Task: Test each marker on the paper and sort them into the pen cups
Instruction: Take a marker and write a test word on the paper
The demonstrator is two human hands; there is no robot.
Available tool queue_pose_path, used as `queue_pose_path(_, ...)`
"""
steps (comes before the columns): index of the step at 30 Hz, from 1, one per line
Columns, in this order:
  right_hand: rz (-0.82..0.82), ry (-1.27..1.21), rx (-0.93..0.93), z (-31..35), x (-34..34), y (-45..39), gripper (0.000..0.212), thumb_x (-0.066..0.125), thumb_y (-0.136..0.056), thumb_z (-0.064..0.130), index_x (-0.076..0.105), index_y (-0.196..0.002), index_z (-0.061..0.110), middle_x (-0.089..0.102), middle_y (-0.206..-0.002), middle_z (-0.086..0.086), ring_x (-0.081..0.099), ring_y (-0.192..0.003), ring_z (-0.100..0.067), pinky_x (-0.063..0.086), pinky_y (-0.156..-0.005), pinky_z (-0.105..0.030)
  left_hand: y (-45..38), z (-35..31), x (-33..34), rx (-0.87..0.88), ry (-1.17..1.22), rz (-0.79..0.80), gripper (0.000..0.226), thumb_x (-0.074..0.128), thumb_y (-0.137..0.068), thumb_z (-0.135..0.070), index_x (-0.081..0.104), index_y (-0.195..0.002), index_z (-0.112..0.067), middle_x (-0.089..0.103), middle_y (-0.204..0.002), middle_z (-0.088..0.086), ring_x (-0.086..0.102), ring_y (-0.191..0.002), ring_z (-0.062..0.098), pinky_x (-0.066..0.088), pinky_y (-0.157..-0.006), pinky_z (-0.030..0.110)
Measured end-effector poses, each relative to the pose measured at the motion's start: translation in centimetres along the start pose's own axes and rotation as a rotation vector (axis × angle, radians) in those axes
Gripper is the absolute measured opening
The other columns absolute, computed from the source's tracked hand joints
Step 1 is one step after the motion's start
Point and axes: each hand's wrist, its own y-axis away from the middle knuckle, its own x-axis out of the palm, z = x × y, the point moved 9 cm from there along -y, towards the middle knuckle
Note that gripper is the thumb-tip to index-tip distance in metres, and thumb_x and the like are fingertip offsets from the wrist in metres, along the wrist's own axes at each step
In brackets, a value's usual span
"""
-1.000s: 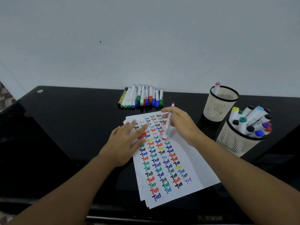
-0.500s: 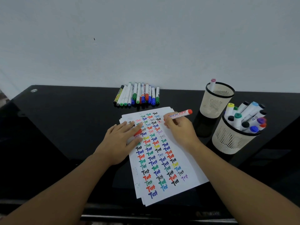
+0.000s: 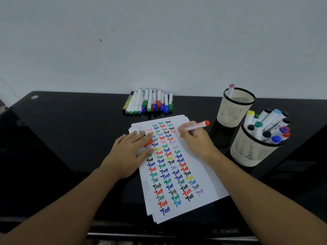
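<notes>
A stack of white paper [image 3: 203, 175] covered with coloured "Test" words lies on the black table. My right hand [image 3: 196, 140] grips a white marker with a red end [image 3: 196, 126], its tip down at the paper's upper right and hidden by my fingers. My left hand [image 3: 131, 151] presses flat on the paper's left side, with a red cap [image 3: 148, 142] under its fingers. A row of markers [image 3: 150, 102] lies by the wall. The far cream cup [image 3: 235, 106] holds one pink-capped marker. The near cream cup [image 3: 253, 147] holds several markers.
The black glossy table [image 3: 70, 138] meets a pale wall at the back. Both cups stand to the right of the paper, close together. The table's front edge runs just below the paper stack.
My right hand turned the marker from upright to nearly flat and lowered its tip to the paper's upper right. My left hand stays pressed on the paper.
</notes>
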Motion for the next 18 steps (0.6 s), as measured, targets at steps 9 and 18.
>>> queue_pose_path(9, 0.025, 0.025, 0.028, -0.12, 0.34, -0.11, 0.027, 0.056, -0.105, 0.039, 0.068, -0.115, 0.017, 0.069, -0.099, 0.003, 0.066, -0.097, -0.016, 0.056, -0.099, -0.046, -0.06, 0.13, 0.02, 0.001, 0.006, -0.021, 0.061, 0.024, -0.098, -0.073, 0.013, -0.155, -0.054, 0.016, -0.167, -0.018, 0.009, -0.155, 0.008, 0.004, -0.126, 0.038)
queue_pose_path(18, 0.034, 0.054, 0.042, -0.13, 0.51, -0.14, 0.029, 0.058, -0.104, 0.04, 0.068, -0.117, 0.016, 0.07, -0.104, 0.003, 0.066, -0.098, -0.016, 0.056, -0.098, -0.047, -0.07, 0.02, -0.06, 0.004, 0.015, -0.024, 0.064, 0.021, -0.096, -0.074, 0.015, -0.156, -0.053, 0.016, -0.166, -0.017, 0.01, -0.155, 0.008, 0.005, -0.126, 0.038)
